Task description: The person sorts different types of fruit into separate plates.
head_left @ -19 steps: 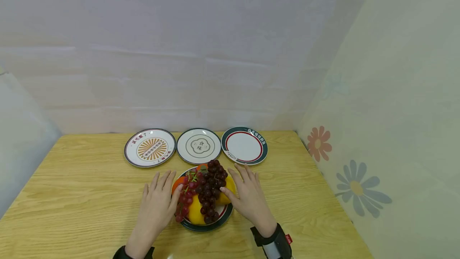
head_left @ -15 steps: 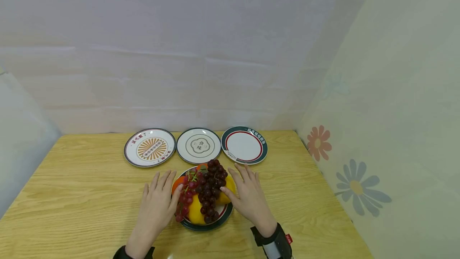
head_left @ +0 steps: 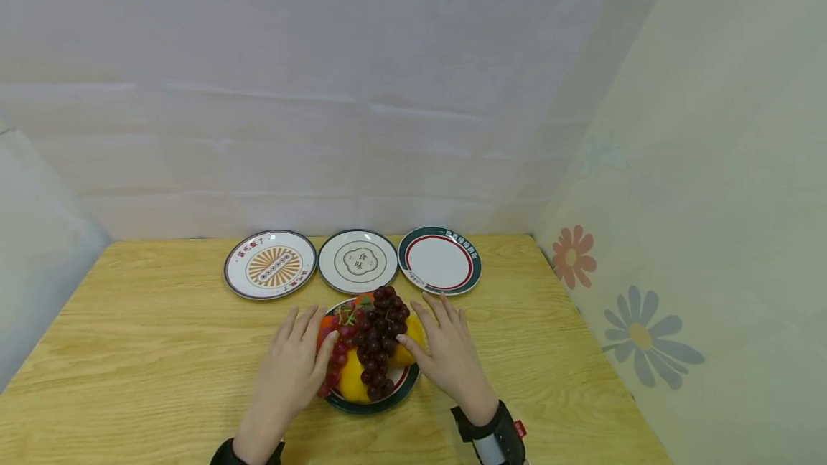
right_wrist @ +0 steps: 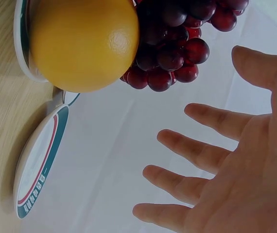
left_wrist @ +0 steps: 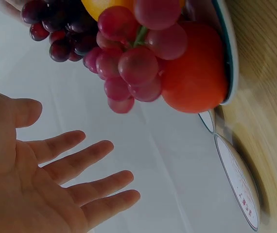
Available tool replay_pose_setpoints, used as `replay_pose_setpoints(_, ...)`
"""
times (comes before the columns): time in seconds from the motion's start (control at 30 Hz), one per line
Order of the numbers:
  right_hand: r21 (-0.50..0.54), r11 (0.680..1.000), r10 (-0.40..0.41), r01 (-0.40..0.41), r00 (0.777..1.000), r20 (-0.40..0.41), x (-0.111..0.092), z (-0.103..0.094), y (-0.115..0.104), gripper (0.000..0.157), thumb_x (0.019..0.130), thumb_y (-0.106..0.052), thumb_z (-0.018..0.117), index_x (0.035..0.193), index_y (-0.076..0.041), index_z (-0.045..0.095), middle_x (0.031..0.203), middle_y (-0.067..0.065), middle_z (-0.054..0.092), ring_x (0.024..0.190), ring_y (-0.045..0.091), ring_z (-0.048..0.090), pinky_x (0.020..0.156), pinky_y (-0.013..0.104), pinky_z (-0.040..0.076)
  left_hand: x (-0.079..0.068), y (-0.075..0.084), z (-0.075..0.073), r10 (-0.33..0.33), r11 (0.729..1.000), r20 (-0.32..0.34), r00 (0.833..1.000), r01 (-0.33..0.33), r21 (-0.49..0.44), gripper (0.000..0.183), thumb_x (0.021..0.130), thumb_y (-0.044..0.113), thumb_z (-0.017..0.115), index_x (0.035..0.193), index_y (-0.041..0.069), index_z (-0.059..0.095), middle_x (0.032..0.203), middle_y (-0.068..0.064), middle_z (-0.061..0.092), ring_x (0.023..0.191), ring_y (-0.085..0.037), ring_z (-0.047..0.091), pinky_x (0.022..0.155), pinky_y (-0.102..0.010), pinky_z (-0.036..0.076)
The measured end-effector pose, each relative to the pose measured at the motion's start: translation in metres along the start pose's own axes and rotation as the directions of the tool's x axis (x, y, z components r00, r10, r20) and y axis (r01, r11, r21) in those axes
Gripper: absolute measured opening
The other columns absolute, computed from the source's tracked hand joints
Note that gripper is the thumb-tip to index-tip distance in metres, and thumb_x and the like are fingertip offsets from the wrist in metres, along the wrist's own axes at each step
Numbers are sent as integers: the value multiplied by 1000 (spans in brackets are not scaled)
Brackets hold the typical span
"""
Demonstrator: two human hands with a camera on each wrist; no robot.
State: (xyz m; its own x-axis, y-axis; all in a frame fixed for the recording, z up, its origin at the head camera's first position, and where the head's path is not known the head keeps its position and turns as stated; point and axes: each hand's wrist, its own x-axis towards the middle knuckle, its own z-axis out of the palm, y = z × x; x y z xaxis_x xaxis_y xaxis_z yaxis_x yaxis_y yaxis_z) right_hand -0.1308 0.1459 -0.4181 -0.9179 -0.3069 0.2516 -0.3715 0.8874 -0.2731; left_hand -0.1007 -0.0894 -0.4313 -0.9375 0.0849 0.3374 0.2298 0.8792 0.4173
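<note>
A plate with a dark green rim (head_left: 362,407) bears a heap of fruit in the head view. On top lie a bunch of dark grapes (head_left: 377,346) and, left of it, a bunch of pink-red grapes (left_wrist: 137,65). Under them are yellow fruit (right_wrist: 85,43) and orange-red round fruit (left_wrist: 194,70), their kinds unclear. My left hand (head_left: 291,361) hovers at the heap's left side, fingers spread. On the right side my right hand (head_left: 449,354) is held likewise, fingers extended. In both wrist views the palms are bare and apart from the fruit.
Behind the fruit, three plates stand in a row: one with an orange sunburst (head_left: 274,266), one with a grey emblem (head_left: 358,262), one with a green rim and red ring (head_left: 439,262). White sheets (head_left: 362,128) hang behind the wooden table (head_left: 161,350).
My left hand has shifted slightly to the right, closer over the pink-red grapes, and covers more of the orange-red fruit. The right hand has stayed almost still.
</note>
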Motion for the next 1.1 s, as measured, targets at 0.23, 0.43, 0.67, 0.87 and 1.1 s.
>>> replay_pose_setpoints(0.23, -2, 1000, -16, 16, 1000, -22, -2, -1, 1, 55, 86, -44, 61, 131, -14, 51, 139, 15, 44, 132, 39, 31, 101, 68, 30, 6, 19, 5, 38, 999, -3, 999, -38, -3, 44, 93, 31, 54, 128, 5, 53, 128, -16, 55, 124, -39, 42, 97, -54, 44)
replay_pose_setpoints(0.43, -17, 1000, -19, 18, 999, -41, -4, -1, 3, 56, 85, -45, 62, 130, -13, 52, 138, 15, 45, 132, 38, 32, 100, 68, 32, 12, 43, 13, 91, 996, 8, 996, -91, -9, 46, 93, 36, 52, 129, 7, 53, 127, -13, 57, 113, -32, 52, 90, -48, 50)
replay_pose_setpoints(0.67, -21, 1000, -4, 3, 1000, -30, -5, -1, 4, 56, 85, -43, 63, 131, -13, 52, 138, 15, 46, 132, 39, 31, 101, 67, 32, 16, 61, 33, 101, 993, 40, 994, -103, 55, 56, 85, 41, 62, 130, 10, 51, 121, -20, 57, 99, -40, 55, 76, -51, 55)
replay_pose_setpoints(0.87, -33, 999, 2, -2, 1000, -27, -6, -1, 5, 55, 85, -42, 63, 130, -13, 53, 138, 15, 45, 131, 39, 32, 101, 66, 32, 17, 63, 46, 103, 989, 65, 993, -109, 101, 59, 75, 37, 74, 125, 10, 56, 118, -22, 54, 89, -39, 52, 58, -43, 56)
replay_pose_setpoints(1.1, -32, 999, 7, -8, 1000, -21, -7, -1, 7, 55, 85, -44, 61, 130, -13, 52, 139, 15, 45, 131, 38, 32, 100, 66, 32, 22, 65, 47, 102, 988, 37, 994, -106, 114, 51, 69, 29, 78, 109, 4, 57, 103, -21, 53, 71, -30, 49, 38, -30, 47)
